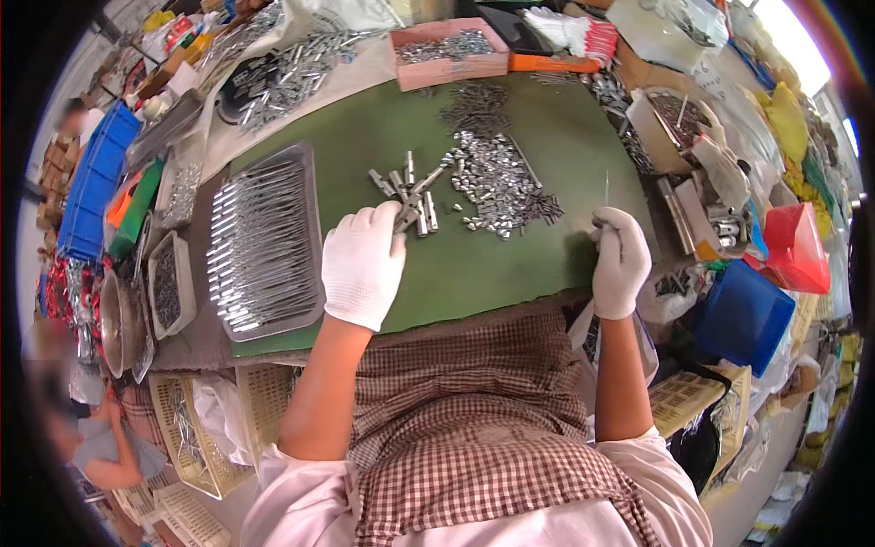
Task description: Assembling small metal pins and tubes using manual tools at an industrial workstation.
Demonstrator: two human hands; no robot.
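My left hand (363, 264), in a white knit glove, reaches into a small heap of short silvery metal tubes (430, 211). Its fingers are closed around one metal tube (406, 217) at the near side of that heap. Over the mat's right part, my gloved right hand (622, 263) is closed in a pinch, with a thin metal rod (607, 187) sticking up from it. The rod's lower end is hidden in the fingers. Left of my left hand lies a grey tray (314, 210) filled with rows of slim metal rods with thicker silvery ends (264, 242).
On the green mat (510, 283) lie a pile of small metal pieces (492, 178) and dark thin parts (476, 108). A pink box (450, 55) of metal parts stands at the back. Blue (746, 314) and red (793, 246) bins are at right. Another person (114, 456) is at far left.
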